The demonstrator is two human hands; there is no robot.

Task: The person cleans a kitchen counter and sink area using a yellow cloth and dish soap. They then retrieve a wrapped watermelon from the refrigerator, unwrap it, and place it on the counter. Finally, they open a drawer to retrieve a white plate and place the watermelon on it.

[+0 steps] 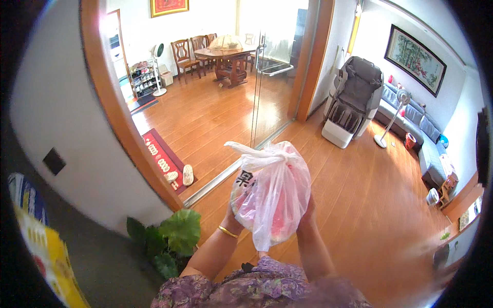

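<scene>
A thin, translucent plastic bag is held up in front of my body, tied in a knot at the top. Something rounded with pink-red parts shows through it, but the film blurs what it is. Dark writing marks the bag's left side. My left hand grips the bag from its left, a gold bangle on the wrist. On the opposite side, my right hand supports it. The bag hides most of the fingers of both hands.
A glass door and its metal floor track lie ahead. Slippers rest by a red mat. A leafy plant stands near my left arm. Farther right are a massage chair, a standing fan and a sofa.
</scene>
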